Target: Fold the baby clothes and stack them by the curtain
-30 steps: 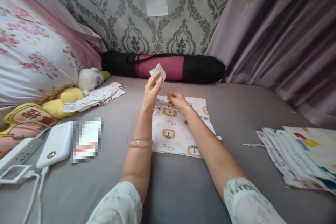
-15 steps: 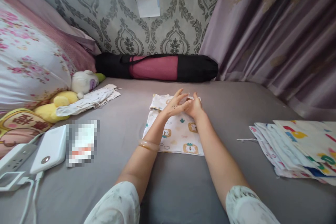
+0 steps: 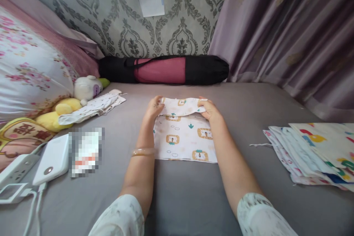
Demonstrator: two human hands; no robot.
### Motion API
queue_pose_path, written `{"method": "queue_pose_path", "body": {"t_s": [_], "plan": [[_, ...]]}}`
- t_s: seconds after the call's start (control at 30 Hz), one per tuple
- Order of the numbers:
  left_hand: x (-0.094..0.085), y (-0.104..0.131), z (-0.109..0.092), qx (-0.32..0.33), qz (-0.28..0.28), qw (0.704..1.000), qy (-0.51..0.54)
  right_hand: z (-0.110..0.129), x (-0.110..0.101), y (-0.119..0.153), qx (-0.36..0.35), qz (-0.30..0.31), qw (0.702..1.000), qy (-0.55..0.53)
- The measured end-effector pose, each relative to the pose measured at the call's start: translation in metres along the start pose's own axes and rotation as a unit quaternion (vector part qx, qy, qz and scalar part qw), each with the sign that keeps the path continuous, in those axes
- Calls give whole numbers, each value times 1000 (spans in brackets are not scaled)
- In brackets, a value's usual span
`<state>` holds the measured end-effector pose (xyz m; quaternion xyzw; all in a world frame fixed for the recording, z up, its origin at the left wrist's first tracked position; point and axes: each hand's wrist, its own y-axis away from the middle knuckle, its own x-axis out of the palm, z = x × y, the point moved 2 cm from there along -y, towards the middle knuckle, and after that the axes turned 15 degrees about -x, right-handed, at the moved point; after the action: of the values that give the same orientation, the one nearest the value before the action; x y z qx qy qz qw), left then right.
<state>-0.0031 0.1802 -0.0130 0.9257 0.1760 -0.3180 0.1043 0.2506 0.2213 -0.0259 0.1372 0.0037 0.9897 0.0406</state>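
Observation:
A white cloth (image 3: 185, 140) printed with orange lion faces and green leaves lies on the grey sheet in front of me. Its far edge is folded over toward me as a band across the top. My left hand (image 3: 155, 107) grips the left end of this band, and my right hand (image 3: 208, 108) has hold of the right end. Both hands have their fingers closed on the fabric, thumbs toward me. The band's near edge is slightly raised on the right.
Folded patterned cloths (image 3: 309, 155) lie at the right. To the left are a power bank (image 3: 52, 158), a power strip (image 3: 18, 167), cables, plush toys (image 3: 85, 87) and a spotted cloth (image 3: 94, 107). A black and pink bag (image 3: 163, 70) lies along the wall.
My hands, close together over the cloth's far part before, have moved apart to its two sides and taken hold of the folded band. The band now stretches straight across.

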Motion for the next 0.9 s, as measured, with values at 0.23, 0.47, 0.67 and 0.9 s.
{"method": "queue_pose_path", "body": {"t_s": [0.23, 0.47, 0.67, 0.9], "plan": [[5, 7, 6, -32, 52, 982, -181, 0, -15, -5, -36, -39, 991, 120], [9, -2, 18, -64, 33, 975, -211, 1, -25, -4, -137, 9, 907, 399], [13, 1, 10, -7, -40, 982, -184, 10, -16, 10, -231, 50, 807, 540], [57, 23, -31, 192, -14, 960, -206, -7, 38, 38, -292, 233, 707, 600]]}}
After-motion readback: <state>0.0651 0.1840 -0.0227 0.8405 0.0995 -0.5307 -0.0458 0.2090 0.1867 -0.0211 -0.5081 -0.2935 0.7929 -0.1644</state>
